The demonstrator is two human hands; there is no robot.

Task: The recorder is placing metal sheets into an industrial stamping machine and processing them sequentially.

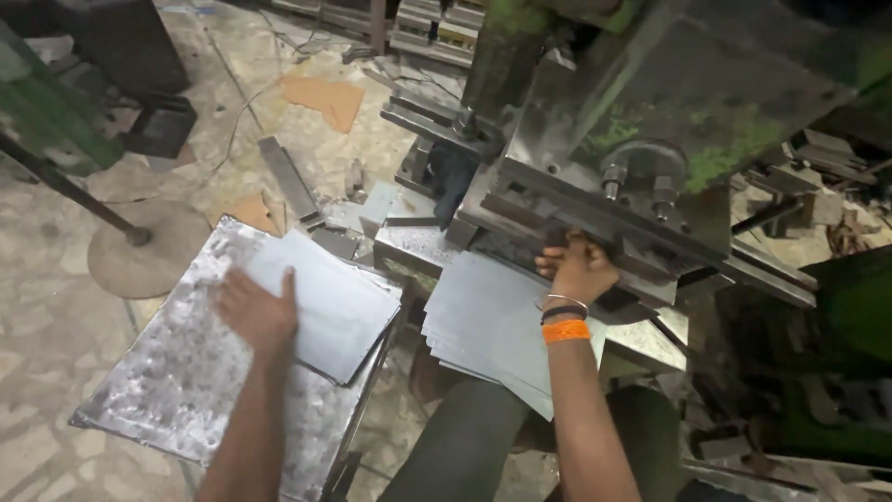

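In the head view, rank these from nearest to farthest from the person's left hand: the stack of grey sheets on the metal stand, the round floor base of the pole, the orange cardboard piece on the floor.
From the left hand:
1. Stack of grey sheets: directly under the palm, on the metal stand.
2. Round floor base: up and to the left, on the floor.
3. Orange cardboard piece: far up the frame, near the press.

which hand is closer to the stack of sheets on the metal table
Left. The left hand rests flat on the stack of sheets; the right hand is off at the press.

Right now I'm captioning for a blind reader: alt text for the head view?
A person's right hand feeds grey metal sheets into a green press; the left hand lies flat on a sheet stack atop a worn metal table.
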